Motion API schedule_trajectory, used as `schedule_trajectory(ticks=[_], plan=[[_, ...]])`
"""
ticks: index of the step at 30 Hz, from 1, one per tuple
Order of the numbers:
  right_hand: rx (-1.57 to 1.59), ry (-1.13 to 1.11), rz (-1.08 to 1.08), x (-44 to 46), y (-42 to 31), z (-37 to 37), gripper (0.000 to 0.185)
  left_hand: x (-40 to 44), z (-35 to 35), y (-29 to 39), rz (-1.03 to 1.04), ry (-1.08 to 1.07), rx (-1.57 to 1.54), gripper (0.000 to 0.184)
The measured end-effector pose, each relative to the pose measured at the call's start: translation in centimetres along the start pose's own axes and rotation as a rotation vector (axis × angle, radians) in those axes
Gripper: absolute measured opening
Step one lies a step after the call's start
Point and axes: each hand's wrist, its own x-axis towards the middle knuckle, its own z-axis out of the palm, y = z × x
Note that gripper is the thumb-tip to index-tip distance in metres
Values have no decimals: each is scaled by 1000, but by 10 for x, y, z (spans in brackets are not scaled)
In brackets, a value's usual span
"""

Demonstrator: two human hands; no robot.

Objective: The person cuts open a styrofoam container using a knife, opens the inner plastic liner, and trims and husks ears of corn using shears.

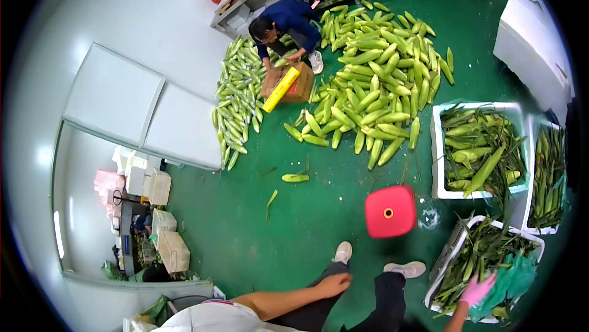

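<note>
My left hand [335,285] is bare and held over my dark trouser leg near the knee, its fingers curled in with nothing visible in them. My right hand [478,289], in a pink glove, reaches into a white crate [443,257] of green corn husks [481,251]. Its fingers are apart over the husks, beside a crumpled green plastic bag [510,283] at the crate's right side. What lies under the fingertips is hidden.
A red stool [390,211] stands ahead of my shoes. Beyond it lies a big pile of corn [374,80]. Foam boxes of corn [437,154] and leaves [545,172] stand at right. A co-worker [288,22] crouches by a cardboard box [302,91] and wrapped corn [236,99].
</note>
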Motion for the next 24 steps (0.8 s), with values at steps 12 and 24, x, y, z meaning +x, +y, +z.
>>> schedule_trajectory(ticks=[12, 24], plan=[[912, -629, 286, -121, 154, 92, 42, -38, -12, 539, 1360, -845, -1203, 50], [778, -364, 364, -12, 22, 88, 38, 23, 137, 544, 686, -1845, -85, 32]])
